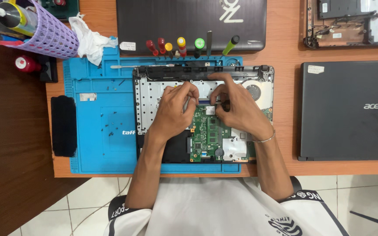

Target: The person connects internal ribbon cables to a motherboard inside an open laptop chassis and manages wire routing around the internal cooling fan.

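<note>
Both hands are down inside the opened laptop base (154,94) on the blue repair mat (97,131). Left hand (174,109) has its fingertips pinched together on something tiny – can't tell what – just above the green motherboard (206,133). Right hand (237,107) presses its curled fingers down right beside that pinch, 1 finger stretched toward the hinge edge – fan (253,91) sits just past it.
</note>
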